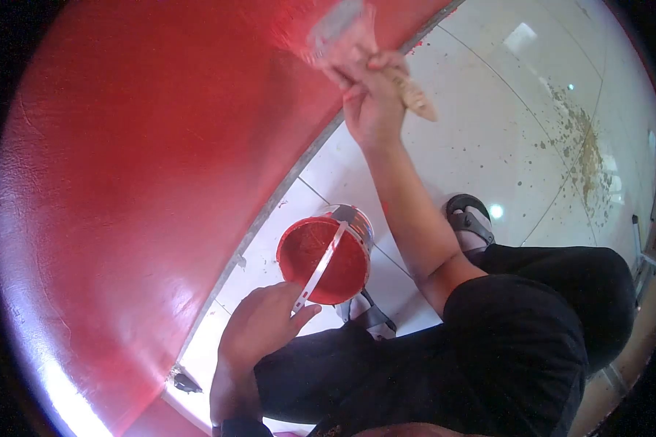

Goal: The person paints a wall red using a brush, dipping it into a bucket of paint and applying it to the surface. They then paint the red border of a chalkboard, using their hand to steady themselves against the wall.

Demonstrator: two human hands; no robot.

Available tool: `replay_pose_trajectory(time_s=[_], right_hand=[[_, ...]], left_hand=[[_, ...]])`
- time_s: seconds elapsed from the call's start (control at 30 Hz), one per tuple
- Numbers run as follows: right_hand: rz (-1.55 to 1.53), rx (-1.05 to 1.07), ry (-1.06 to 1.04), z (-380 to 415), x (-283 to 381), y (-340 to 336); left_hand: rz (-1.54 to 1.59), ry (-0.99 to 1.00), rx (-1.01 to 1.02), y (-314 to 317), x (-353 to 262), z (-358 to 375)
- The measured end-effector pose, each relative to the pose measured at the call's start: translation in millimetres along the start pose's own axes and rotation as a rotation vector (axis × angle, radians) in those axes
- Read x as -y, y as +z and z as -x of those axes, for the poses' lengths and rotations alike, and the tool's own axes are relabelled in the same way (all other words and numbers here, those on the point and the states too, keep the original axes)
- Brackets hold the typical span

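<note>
The right hand [372, 102] is clenched around the pale wooden handle of a paintbrush [357, 54], whose bristle head presses against the glossy red painted wall [146, 189] at about 12 o'clock in the view. The brush blurs, so the bristles themselves are hard to read. The left hand [266, 324], at about 7 o'clock, grips the flat white strap handle of a small round can of red paint [324, 258], holding it just above the white tiled floor [503, 138]; the can sits near the middle of the view, close beside the wall's base.

Judging from how things lie, the painting is well along. The broad stretch of wall from 8 o'clock to 12 o'clock wears an even, wet-looking red coat, with no bare patch that can be made out. The brush works at the far upper part near the grey strip where wall meets floor, which suggests that the remaining area lies there and beyond. The can holds paint, though how deep cannot be told. Brownish speckles [587, 156] mark the tiles at 2 o'clock. A grey sandal [470, 218] rests at 3 o'clock, beside the black trousers [532, 335].
</note>
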State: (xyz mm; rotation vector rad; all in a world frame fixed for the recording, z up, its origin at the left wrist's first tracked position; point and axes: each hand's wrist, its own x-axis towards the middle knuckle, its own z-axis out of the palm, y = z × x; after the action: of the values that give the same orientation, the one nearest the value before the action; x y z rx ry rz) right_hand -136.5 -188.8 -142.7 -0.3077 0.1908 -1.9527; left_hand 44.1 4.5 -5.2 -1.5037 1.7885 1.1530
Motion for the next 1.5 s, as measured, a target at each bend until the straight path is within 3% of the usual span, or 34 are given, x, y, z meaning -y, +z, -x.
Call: replay_pose_trajectory(time_s=[0.17, 0.27, 0.67, 0.8, 0.97, 1.17, 1.5], right_hand=[[0.268, -0.435, 0.22, 57.1, -27.7, -134.9], [0.369, -0.533, 0.247, 83.6, -29.4, -168.3], [0.23, -0.621, 0.309, 93.9, -70.5, -162.1], [0.022, -0.523, 0.277, 68.1, -39.8, -90.6], [-0.197, -0.312, 0.168, 51.0, -25.8, -89.3], [-0.077, -0.461, 0.246, 76.7, -73.6, -150.4], [0.262, -0.629, 0.261, 85.8, -70.8, -183.3]], left_hand=[[0.002, -0.052, 0.015, -0.5, -4.6, 1.5], [-0.009, -0.057, -0.006, -2.0, -8.6, 0.0], [0.084, -0.024, -0.045, 4.7, -0.2, 1.7], [0.072, -0.026, -0.031, 2.3, 4.6, 0.6], [-0.009, -0.018, 0.07, -10.8, 7.3, -0.8], [0.017, -0.057, 0.123, -14.6, 11.1, -5.5], [0.033, -0.062, 0.164, -16.8, 17.9, -9.5]])
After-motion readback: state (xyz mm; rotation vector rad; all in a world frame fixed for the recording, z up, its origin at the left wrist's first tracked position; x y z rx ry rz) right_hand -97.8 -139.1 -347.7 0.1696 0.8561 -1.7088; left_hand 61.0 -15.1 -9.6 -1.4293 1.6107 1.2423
